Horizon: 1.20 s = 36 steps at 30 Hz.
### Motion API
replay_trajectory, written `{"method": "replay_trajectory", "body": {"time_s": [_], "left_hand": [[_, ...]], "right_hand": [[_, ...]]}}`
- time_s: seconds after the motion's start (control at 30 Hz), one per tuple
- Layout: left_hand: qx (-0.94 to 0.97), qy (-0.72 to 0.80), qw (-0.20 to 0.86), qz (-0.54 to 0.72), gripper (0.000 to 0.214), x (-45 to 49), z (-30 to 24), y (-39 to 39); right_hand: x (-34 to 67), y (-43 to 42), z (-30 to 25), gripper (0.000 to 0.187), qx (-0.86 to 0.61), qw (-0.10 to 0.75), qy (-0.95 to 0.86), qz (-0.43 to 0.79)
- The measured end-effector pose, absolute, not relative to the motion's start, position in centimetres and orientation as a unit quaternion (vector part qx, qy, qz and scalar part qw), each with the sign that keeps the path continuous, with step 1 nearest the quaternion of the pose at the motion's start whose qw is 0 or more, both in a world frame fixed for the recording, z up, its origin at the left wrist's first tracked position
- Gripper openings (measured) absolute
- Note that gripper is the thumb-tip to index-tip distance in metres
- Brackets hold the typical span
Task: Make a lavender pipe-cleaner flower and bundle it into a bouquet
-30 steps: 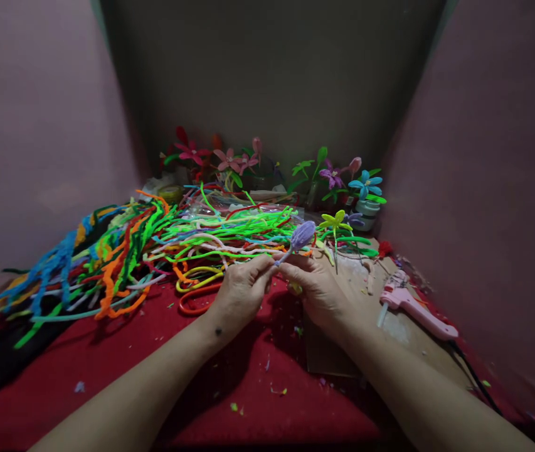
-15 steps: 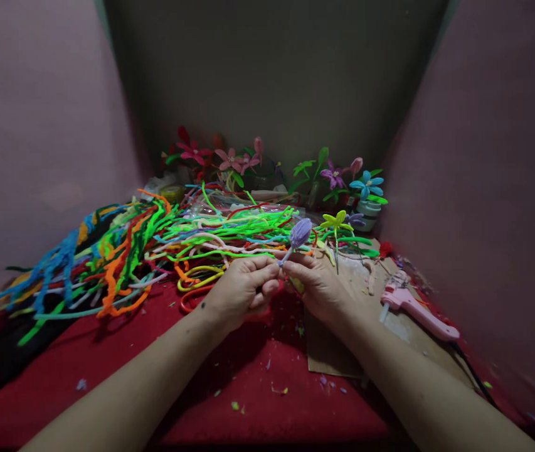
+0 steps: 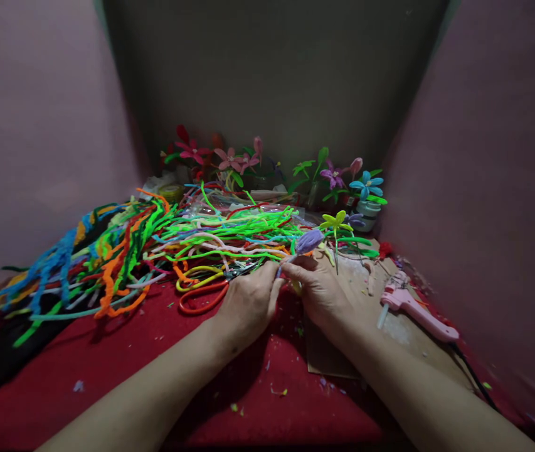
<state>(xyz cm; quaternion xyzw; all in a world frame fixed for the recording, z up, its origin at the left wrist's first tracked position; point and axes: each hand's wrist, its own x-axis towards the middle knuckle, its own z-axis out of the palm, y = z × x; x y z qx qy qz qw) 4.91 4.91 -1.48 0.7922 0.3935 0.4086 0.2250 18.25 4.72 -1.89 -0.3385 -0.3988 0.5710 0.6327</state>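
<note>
A lavender pipe-cleaner flower bud (image 3: 310,241) on a thin lavender stem leans up and to the right between my hands. My left hand (image 3: 253,294) is closed, its thumb and fingers pinching the lower stem. Fingers of my right hand (image 3: 317,282) close around the stem just below the bud. Something pale yellow shows partly beneath the right fingers; I cannot make out what it is. Scissors (image 3: 204,297) with red and yellow handles lie just left of my left hand, their blades partly hidden by pipe cleaners and the hand.
Colourful pipe cleaners (image 3: 229,229) cover the back and left of the red cloth (image 3: 154,376). A pink glue gun (image 3: 420,311) rests on cardboard (image 3: 333,356) at right. Finished flowers, among them a blue flower (image 3: 367,184) by a white jar (image 3: 367,212), line the back. Fluff scraps dot the cloth.
The bud has tipped over to the right and dropped slightly. My left hand has rotated, its back turning upward, and the scissors beside it show more.
</note>
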Motion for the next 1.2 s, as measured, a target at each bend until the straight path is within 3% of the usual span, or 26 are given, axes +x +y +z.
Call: {"method": "replay_trajectory", "body": {"time_s": [0.07, 0.17, 0.4, 0.53, 0.87, 1.03, 1.1, 1.2], "left_hand": [[0.804, 0.385, 0.195, 0.409, 0.013, 4.8, -1.8, 4.9], [0.79, 0.394, 0.236, 0.407, 0.019, 4.7, -1.4, 5.1], [0.612, 0.376, 0.588, 0.371, 0.018, 4.6, 0.4, 5.4], [0.518, 0.309, 0.72, 0.343, 0.013, 4.2, 0.7, 5.4], [0.435, 0.221, 0.821, 0.297, 0.009, 3.9, 0.2, 6.0], [0.499, 0.248, 0.777, 0.292, 0.016, 4.1, 0.3, 5.9], [0.59, 0.31, 0.673, 0.32, 0.023, 4.3, 0.4, 5.7], [0.745, 0.382, 0.413, 0.359, 0.022, 4.6, 0.1, 5.3]], "right_hand": [[18.1, 4.6, -1.7, 0.01, -0.353, 0.635, -0.404, 0.556], [17.9, 4.3, -1.4, 0.012, -0.359, 0.638, -0.415, 0.54], [18.4, 4.3, -0.9, 0.008, -0.33, 0.599, -0.49, 0.541], [18.6, 4.5, -1.2, 0.01, -0.304, 0.59, -0.473, 0.579], [19.5, 5.2, -1.9, 0.026, -0.297, 0.535, -0.41, 0.676], [19.2, 5.1, -1.8, 0.023, -0.291, 0.569, -0.385, 0.666], [19.0, 5.0, -1.8, 0.019, -0.298, 0.591, -0.367, 0.653], [18.7, 5.0, -1.8, 0.021, -0.316, 0.613, -0.32, 0.649]]}}
